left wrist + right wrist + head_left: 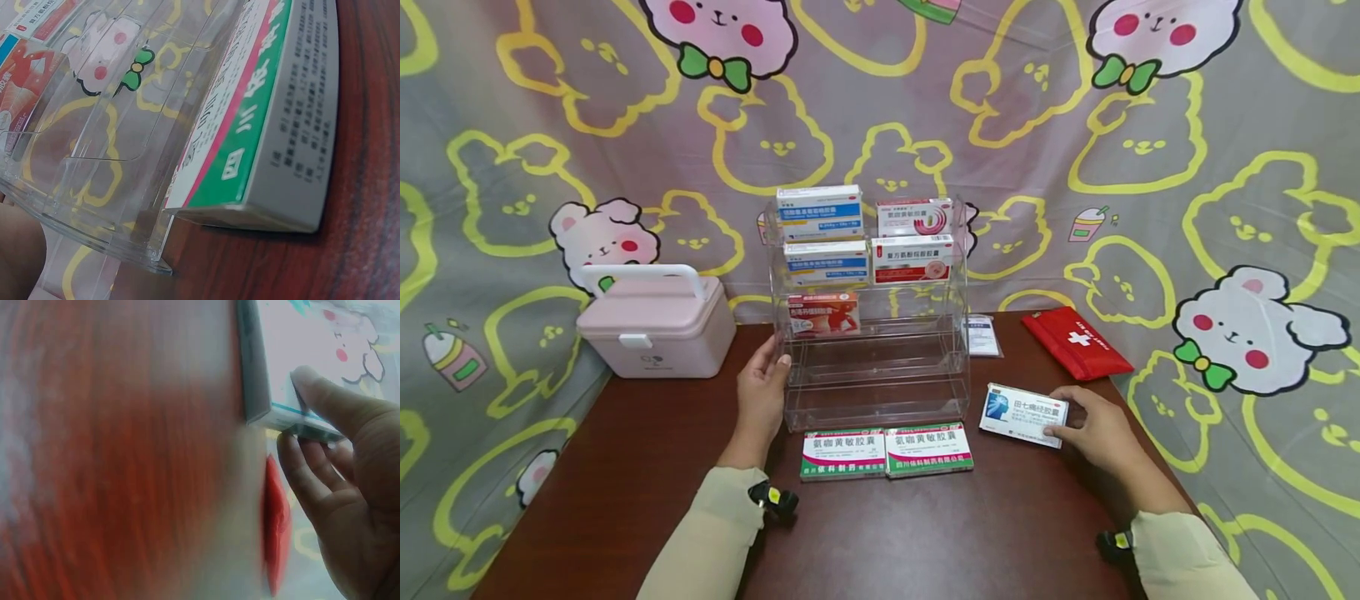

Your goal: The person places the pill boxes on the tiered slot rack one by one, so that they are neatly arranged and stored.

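Observation:
A clear tiered display rack (pixel 880 400) stands on the table, with my left hand (pixel 762 387) holding its left side, thumb toward the front. My right hand (pixel 1097 429) pinches a white and blue medicine box (pixel 1024 415) by its right end, thumb on the printed face and fingers beneath, right of the rack. Two blue-and-white boxes (pixel 820 212), a red box (pixel 822 315) and two red-and-white boxes (pixel 912 260) sit on the upper tiers. In front of the rack lie two green-and-white medicine boxes (pixel 842 455), side by side. The left wrist view shows one green-edged box (pixel 250 144) up close.
A pink medicine case (pixel 655 329) with a white handle stands at the back left. At the back right lies a red first-aid pouch (pixel 1077 342). Behind the rack's right side is a white packet (pixel 983 336). A patterned curtain (pixel 880 100) surrounds the table.

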`<control>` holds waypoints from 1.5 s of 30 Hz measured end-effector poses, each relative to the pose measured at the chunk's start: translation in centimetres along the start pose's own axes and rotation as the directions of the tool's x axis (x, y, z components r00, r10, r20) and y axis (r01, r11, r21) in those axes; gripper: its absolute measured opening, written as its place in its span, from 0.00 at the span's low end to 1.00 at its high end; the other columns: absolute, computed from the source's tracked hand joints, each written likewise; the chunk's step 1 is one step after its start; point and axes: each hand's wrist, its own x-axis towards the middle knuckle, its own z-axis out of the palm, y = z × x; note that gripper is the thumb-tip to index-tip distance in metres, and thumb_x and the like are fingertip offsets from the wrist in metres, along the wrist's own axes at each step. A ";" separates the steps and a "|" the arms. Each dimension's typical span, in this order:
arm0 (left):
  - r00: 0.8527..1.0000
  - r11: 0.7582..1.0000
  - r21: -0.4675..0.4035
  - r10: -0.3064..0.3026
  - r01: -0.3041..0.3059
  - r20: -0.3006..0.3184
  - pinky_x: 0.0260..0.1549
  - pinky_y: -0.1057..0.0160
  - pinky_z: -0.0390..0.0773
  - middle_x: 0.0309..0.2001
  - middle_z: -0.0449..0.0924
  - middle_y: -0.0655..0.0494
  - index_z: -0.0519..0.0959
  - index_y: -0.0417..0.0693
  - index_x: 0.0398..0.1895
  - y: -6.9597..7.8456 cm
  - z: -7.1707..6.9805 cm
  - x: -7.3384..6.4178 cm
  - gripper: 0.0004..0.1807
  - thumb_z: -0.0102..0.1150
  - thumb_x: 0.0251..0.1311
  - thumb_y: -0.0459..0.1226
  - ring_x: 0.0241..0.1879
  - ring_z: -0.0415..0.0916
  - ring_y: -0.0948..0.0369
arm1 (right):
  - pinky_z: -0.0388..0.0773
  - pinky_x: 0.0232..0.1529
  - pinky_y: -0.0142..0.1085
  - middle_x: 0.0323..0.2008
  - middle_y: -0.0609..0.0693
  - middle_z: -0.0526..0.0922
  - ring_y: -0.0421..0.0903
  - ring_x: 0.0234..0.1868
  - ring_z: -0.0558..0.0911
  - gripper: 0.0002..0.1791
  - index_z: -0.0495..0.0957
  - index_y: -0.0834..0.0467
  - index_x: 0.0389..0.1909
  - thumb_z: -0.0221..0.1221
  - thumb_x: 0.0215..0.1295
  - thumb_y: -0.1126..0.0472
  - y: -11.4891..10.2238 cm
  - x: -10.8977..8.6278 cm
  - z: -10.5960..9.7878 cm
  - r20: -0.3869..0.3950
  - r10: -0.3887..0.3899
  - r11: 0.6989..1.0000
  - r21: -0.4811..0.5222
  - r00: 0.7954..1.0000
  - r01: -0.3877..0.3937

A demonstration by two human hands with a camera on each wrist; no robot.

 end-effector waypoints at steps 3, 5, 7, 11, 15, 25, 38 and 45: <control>1.000 1.000 -0.001 -0.005 0.005 -0.005 0.74 0.70 0.72 0.83 0.67 0.45 0.67 0.37 0.82 -0.1 -0.1 0.1 0.29 0.53 0.81 0.27 0.84 0.61 0.53 | 0.93 0.46 0.52 0.56 0.67 0.85 0.59 0.45 0.91 0.30 0.81 0.59 0.60 0.81 0.58 0.61 0.1 0.0 -0.1 -0.035 0.005 1.000 0.007 0.999 -0.004; 1.000 1.000 0.011 -0.010 0.010 -0.005 0.75 0.69 0.72 0.83 0.67 0.46 0.68 0.38 0.82 -0.3 -0.1 0.2 0.29 0.53 0.81 0.27 0.84 0.61 0.53 | 0.93 0.46 0.53 0.56 0.67 0.85 0.60 0.46 0.91 0.29 0.81 0.59 0.60 0.81 0.60 0.61 0.2 0.0 -0.1 -0.052 0.004 1.000 0.007 0.999 -0.003; 1.000 0.999 0.030 -0.012 0.012 -0.006 0.75 0.69 0.71 0.83 0.68 0.48 0.68 0.39 0.82 -0.3 -0.2 0.3 0.29 0.53 0.81 0.28 0.83 0.62 0.54 | 0.93 0.47 0.53 0.56 0.67 0.85 0.59 0.46 0.90 0.29 0.81 0.59 0.60 0.80 0.60 0.61 0.3 0.1 -0.2 -0.064 -0.004 1.000 -0.001 0.998 0.003; 1.000 0.999 0.047 -0.015 0.015 0.000 0.76 0.67 0.70 0.83 0.67 0.49 0.68 0.40 0.82 -0.3 -0.3 0.3 0.28 0.54 0.82 0.29 0.83 0.62 0.55 | 0.93 0.46 0.53 0.56 0.67 0.85 0.59 0.45 0.90 0.29 0.81 0.59 0.60 0.80 0.60 0.61 0.4 0.1 -0.2 -0.066 -0.015 1.000 0.001 0.998 0.015; 1.000 0.999 0.035 -0.010 0.010 0.004 0.76 0.67 0.70 0.83 0.67 0.48 0.68 0.39 0.82 -0.1 -0.3 0.2 0.29 0.54 0.81 0.28 0.83 0.62 0.55 | 0.93 0.46 0.53 0.57 0.68 0.84 0.60 0.46 0.90 0.29 0.81 0.59 0.61 0.80 0.60 0.61 0.6 0.1 -0.1 -0.064 -0.013 1.000 0.002 0.998 0.013; 1.000 1.000 0.022 0.005 -0.005 0.004 0.76 0.68 0.70 0.83 0.67 0.48 0.68 0.37 0.81 -0.1 -0.3 0.2 0.28 0.54 0.81 0.27 0.84 0.61 0.54 | 0.93 0.47 0.53 0.58 0.67 0.85 0.61 0.48 0.90 0.27 0.81 0.58 0.61 0.78 0.64 0.59 0.6 -0.1 -0.2 -0.070 0.022 1.000 0.013 0.997 -0.021; 1.000 0.999 0.038 -0.003 0.003 0.011 0.77 0.66 0.70 0.82 0.69 0.48 0.69 0.40 0.82 0.0 -0.3 0.0 0.28 0.54 0.81 0.28 0.83 0.63 0.56 | 0.83 0.41 0.20 0.59 0.67 0.85 0.63 0.52 0.87 0.23 0.81 0.59 0.64 0.72 0.73 0.56 -1.4 -0.2 -3.5 -0.149 0.059 0.986 0.163 0.987 -0.034; 1.000 1.000 0.024 -0.005 0.005 0.011 0.77 0.68 0.70 0.82 0.68 0.47 0.68 0.38 0.82 0.1 -0.2 0.1 0.29 0.54 0.81 0.28 0.84 0.61 0.55 | 0.80 0.37 0.17 0.51 0.48 0.89 0.37 0.42 0.84 0.22 0.84 0.60 0.62 0.71 0.74 0.55 -4.0 0.8 -7.1 -0.280 0.021 0.973 0.227 0.960 0.045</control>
